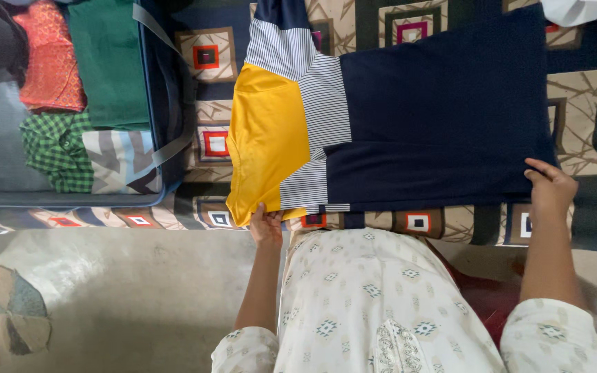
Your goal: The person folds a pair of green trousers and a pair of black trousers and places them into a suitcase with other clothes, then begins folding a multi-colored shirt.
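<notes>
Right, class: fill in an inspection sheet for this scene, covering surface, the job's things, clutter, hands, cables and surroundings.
Surface: patterned bedcover with coloured squares, fabric spread flat.
Job's things: navy, yellow and grey-striped knit shirt lying flat on the bedcover.
Clutter: white cloth at the far corner.
Hands: left hand grips the yellow end's near edge; right hand pinches the navy end's corner.
Cables: nothing seen.
Surroundings: open blue suitcase holding folded clothes; grey floor; round patchwork mat.
</notes>
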